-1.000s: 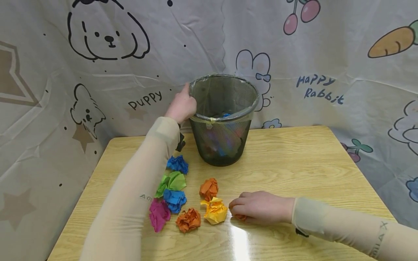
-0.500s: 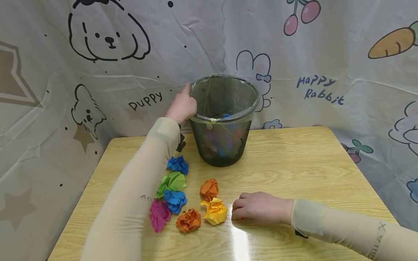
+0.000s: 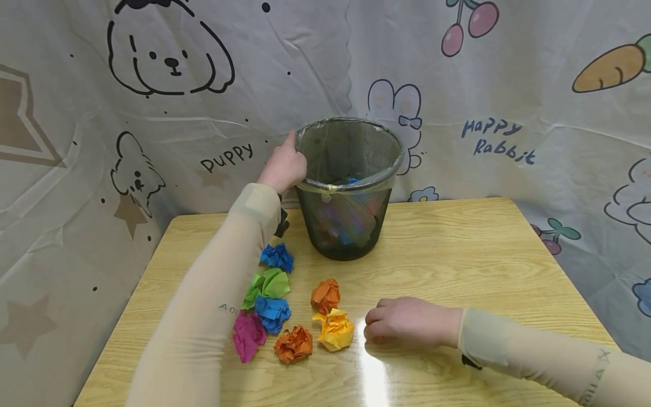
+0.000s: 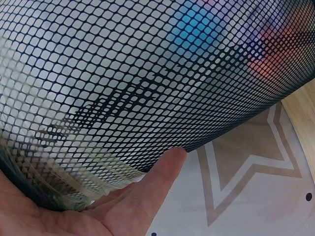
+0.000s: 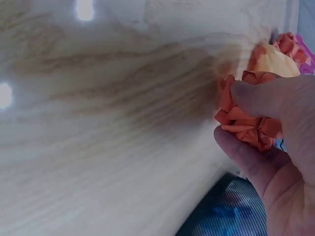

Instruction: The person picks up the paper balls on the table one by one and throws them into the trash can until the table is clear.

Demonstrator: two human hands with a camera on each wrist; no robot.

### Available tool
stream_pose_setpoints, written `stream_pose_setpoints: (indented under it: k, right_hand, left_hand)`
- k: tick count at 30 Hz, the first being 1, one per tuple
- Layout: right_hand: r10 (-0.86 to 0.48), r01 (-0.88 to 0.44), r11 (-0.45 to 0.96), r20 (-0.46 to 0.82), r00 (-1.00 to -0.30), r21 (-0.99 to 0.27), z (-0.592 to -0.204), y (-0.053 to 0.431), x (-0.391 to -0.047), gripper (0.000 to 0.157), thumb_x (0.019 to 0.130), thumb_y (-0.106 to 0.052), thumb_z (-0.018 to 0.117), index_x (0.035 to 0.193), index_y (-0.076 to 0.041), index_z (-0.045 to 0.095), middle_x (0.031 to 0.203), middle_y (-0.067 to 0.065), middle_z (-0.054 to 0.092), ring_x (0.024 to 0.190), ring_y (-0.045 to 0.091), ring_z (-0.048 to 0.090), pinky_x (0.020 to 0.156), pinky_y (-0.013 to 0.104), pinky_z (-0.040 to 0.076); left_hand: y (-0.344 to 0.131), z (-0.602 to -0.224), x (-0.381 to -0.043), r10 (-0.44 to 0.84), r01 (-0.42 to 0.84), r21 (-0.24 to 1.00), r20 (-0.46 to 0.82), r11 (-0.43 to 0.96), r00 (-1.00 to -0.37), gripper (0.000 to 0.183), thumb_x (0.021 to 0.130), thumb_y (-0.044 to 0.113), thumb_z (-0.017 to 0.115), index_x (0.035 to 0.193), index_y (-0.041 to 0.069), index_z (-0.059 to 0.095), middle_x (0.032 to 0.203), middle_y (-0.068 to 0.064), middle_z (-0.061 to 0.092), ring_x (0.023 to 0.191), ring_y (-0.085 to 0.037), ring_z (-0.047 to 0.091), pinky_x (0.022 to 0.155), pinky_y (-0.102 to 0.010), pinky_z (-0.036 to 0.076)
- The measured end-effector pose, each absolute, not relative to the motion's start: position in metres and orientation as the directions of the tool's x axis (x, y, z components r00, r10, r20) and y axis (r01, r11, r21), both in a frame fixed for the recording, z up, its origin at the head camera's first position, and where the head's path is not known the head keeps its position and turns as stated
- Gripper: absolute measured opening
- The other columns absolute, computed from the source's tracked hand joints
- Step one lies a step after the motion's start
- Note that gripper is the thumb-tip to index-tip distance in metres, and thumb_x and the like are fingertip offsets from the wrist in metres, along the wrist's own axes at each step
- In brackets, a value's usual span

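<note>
My left hand (image 3: 286,165) grips the rim of a black mesh wastebasket (image 3: 342,226) at its left side. In the left wrist view the thumb (image 4: 165,169) lies along the outside of the mesh. My right hand (image 3: 407,321), low over the table, pinches an orange crumpled paper ball (image 5: 251,123) between thumb and fingers; in the head view the hand mostly hides this ball. Just left of that hand sit a yellow paper ball (image 3: 336,330) and another orange ball (image 3: 325,295).
Further left on the wooden table (image 3: 447,254) are a rust-orange ball (image 3: 294,344), a magenta ball (image 3: 248,336), a green one (image 3: 271,282) and two blue ones. A clear liner covers the basket's rim, with coloured paper inside. A printed curtain (image 3: 315,62) hangs behind.
My right hand has shifted slightly right, away from the yellow ball, and its orange paper ball has become more hidden. The left hand stays on the basket rim.
</note>
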State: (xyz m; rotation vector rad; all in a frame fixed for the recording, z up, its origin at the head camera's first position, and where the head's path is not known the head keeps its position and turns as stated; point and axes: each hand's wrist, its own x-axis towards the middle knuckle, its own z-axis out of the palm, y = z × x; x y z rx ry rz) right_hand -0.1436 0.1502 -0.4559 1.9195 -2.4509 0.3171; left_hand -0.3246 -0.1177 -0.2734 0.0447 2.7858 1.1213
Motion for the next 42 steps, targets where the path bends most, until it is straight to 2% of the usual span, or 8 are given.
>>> stream_pose_setpoints:
  k: [2,7,12,20,25,34,37,42]
  right_hand:
    - [-0.957,-0.962,0.231,0.146,-0.251,-0.143,-0.452,0.152,-0.144,0.016,0.097,-0.014,0.070,0.109,-0.024,0.072,0.110,-0.011,0.065,0.093,0.008,0.058,0.078,0.021,0.051]
    - [-0.946,-0.963,0.250,0.184,-0.266,-0.103,-0.434,0.156,-0.148,0.015,0.096,-0.013,0.072,0.108,-0.021,0.074,0.110,-0.008,0.065,0.089,0.010,0.059,0.076,0.022,0.052]
    - [-0.935,-0.962,0.264,0.227,-0.272,-0.064,-0.413,0.158,-0.153,0.020,0.091,-0.006,0.076,0.103,-0.022,0.073,0.110,-0.009,0.067,0.088,0.011,0.059,0.074,0.022,0.052]
    - [-0.911,-0.964,0.265,0.320,-0.262,-0.035,-0.370,0.168,-0.166,0.031,0.087,0.001,0.077,0.109,-0.020,0.072,0.117,-0.004,0.067,0.094,0.015,0.063,0.076,0.027,0.056]
    - [-0.887,-0.956,0.291,0.364,-0.283,-0.034,-0.344,0.174,-0.174,0.035,0.084,0.003,0.079,0.110,-0.018,0.071,0.118,-0.002,0.067,0.094,0.017,0.063,0.072,0.030,0.057]
    - [-0.872,-0.952,0.302,0.391,-0.294,-0.043,-0.313,0.180,-0.187,0.037,0.081,0.006,0.081,0.111,-0.014,0.071,0.117,0.000,0.069,0.099,0.019,0.064,0.082,0.036,0.056]
    - [-0.855,-0.953,0.298,0.430,-0.289,-0.047,-0.303,0.180,-0.192,0.037,0.081,0.007,0.080,0.111,-0.012,0.071,0.116,0.003,0.070,0.100,0.021,0.065,0.082,0.038,0.056]
    - [-0.812,-0.962,0.267,0.524,-0.256,-0.055,-0.283,0.179,-0.201,0.040,0.080,0.011,0.079,0.114,-0.010,0.073,0.120,0.006,0.070,0.102,0.023,0.066,0.084,0.038,0.055]
  left_hand:
    - [-0.118,-0.274,-0.325,0.079,-0.023,0.691,-0.117,0.723,-0.990,0.069,0.104,0.013,0.022,0.166,0.019,-0.007,0.151,-0.020,0.048,0.042,-0.012,0.029,0.044,-0.029,0.036]
    - [-0.118,-0.274,-0.324,0.077,-0.026,0.695,-0.117,0.719,-0.990,0.068,0.104,0.013,0.022,0.166,0.019,-0.007,0.139,-0.019,0.060,0.042,-0.012,0.028,0.044,-0.029,0.035]
    - [-0.118,-0.274,-0.325,0.075,-0.026,0.688,-0.116,0.726,-0.990,0.069,0.104,0.012,0.022,0.166,0.018,-0.006,0.148,-0.021,0.051,0.042,-0.012,0.029,0.045,-0.029,0.037]
    - [-0.118,-0.274,-0.327,0.072,-0.022,0.664,-0.114,0.748,-0.991,0.069,0.103,0.012,0.021,0.166,0.017,-0.006,0.142,-0.021,0.057,0.043,-0.013,0.030,0.046,-0.031,0.039]
    - [-0.118,-0.274,-0.328,0.071,-0.026,0.662,-0.118,0.749,-0.990,0.069,0.103,0.013,0.021,0.166,0.018,-0.007,0.123,-0.020,0.069,0.042,-0.013,0.029,0.045,-0.031,0.038]
    - [-0.117,-0.274,-0.329,0.071,-0.034,0.666,-0.130,0.745,-0.989,0.068,0.104,0.014,0.021,0.166,0.020,-0.007,0.156,-0.020,0.043,0.043,-0.013,0.029,0.046,-0.031,0.038]
    - [-0.117,-0.274,-0.329,0.071,-0.034,0.667,-0.130,0.744,-0.989,0.068,0.104,0.013,0.021,0.166,0.019,-0.007,0.154,-0.021,0.045,0.042,-0.013,0.029,0.046,-0.030,0.038]
    - [-0.117,-0.274,-0.329,0.071,-0.031,0.660,-0.127,0.750,-0.989,0.068,0.104,0.013,0.021,0.166,0.019,-0.006,0.140,-0.021,0.059,0.042,-0.013,0.027,0.046,-0.030,0.037]
